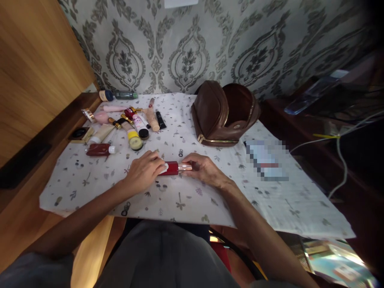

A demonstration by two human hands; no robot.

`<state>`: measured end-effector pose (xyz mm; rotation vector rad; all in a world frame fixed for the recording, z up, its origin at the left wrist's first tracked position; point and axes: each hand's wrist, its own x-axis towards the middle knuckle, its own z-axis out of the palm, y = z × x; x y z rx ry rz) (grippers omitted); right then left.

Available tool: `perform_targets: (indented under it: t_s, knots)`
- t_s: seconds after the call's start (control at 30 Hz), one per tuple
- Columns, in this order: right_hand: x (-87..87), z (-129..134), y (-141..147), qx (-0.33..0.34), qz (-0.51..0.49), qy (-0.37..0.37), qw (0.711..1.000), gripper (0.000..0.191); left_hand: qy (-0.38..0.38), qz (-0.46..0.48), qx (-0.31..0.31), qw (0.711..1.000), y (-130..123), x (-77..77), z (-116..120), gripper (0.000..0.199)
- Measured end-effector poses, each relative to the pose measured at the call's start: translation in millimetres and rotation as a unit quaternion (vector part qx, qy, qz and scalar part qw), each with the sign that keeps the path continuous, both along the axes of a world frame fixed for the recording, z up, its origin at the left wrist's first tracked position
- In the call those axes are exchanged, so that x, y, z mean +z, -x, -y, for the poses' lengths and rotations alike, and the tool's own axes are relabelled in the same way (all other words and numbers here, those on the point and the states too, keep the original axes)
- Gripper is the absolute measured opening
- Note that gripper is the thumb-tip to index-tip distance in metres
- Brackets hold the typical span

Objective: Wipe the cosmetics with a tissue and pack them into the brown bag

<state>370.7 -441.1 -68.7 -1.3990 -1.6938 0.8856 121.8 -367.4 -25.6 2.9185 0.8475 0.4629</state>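
A red bottle point(172, 168) with a shiny pinkish-gold end lies sideways between my two hands, just above the patterned cloth. Its metallic end is gripped by my right hand point(201, 167), thumb and fingers closed around it. My left hand point(146, 169) curls over the other end, pressing a small white tissue point(165, 168) against the red surface. The fingers hide that end of the bottle. Left of my hands, a yellow-and-clear round jar point(135, 141) and a dark red bottle with a white cap point(100, 149) lie nearest.
Several tubes and cosmetics, among them a beige tube point(152, 119), crowd the table's back left. A brown leather bag point(214, 114) stands unzipped against the wall. Right of it lies a blurred-out flat object point(267, 160). A white cable point(339, 148) hangs along the right edge.
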Motion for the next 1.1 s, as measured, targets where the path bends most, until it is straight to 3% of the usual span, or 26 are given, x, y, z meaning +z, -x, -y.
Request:
perform_targets:
  t_s: [0.23,0.43,0.7,0.9,1.1]
  knots:
    - [4.4,2.2,1.6,0.012,-0.019,0.053,0.998,0.04,0.036,0.053,0.034,0.997,31.1,-2.5,-4.9,0.029]
    - [12.1,0.6,1.7,0.047,0.083,0.004,0.995,0.027,0.133,0.087,0.06,0.985,42.5,-4.0,-8.6,0.027]
    - [3.3,-2.7,0.3,0.038,0.07,-0.065,0.995,0.032,0.279,0.099,0.075,0.952,49.3,1.7,-8.8,0.03]
    - [-2.1,-5.6,0.2,0.02,0.061,-0.098,0.993,0.04,0.27,0.125,0.083,0.951,44.2,2.4,-8.1,0.025]
    - [-12.5,-8.2,4.7,-0.03,0.08,-0.154,0.984,0.038,0.221,0.124,0.057,0.966,36.7,-1.5,-27.6,0.025]
